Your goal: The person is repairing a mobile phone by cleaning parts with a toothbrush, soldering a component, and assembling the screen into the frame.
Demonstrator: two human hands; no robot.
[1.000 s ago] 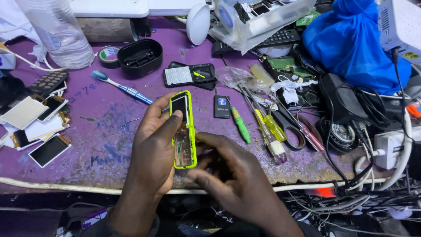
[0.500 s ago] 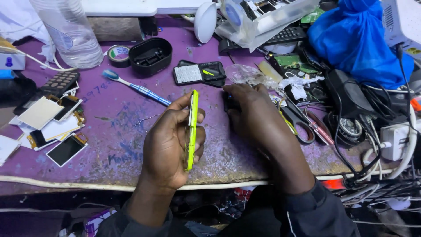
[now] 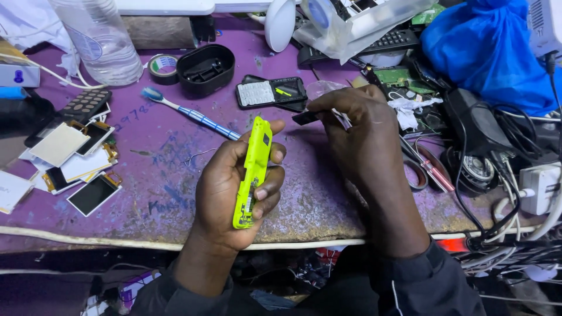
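My left hand [image 3: 234, 193] holds the lime-green phone frame [image 3: 253, 172] edge-up over the front of the purple counter [image 3: 170, 193], fingers [image 3: 270, 190] wrapped closed around its lower half, thumb pressed near its top. Half a second ago the frame stood in much the same grip, though now it leans a little more to the right and sits a bit higher in my palm.

My right hand [image 3: 363, 140] has shifted more. Before, it lay just beside the frame, by the small dark part on the counter; now it is lifted away to the right, and its fingertips are pinched on a small dark flat piece [image 3: 305, 117], held just below the open black phone [image 3: 272, 92] with the pale keypad. I cannot tell exactly what the piece is.

The rest lies as it did: the toothbrush [image 3: 190, 113] slanting across the counter to the left of the frame, the roll of tape [image 3: 163, 65] and the black oval case [image 3: 206, 69] behind it, the loose screens [image 3: 76, 158] at far left, and the red-handled tools [image 3: 430, 169] to the right of my wrist.
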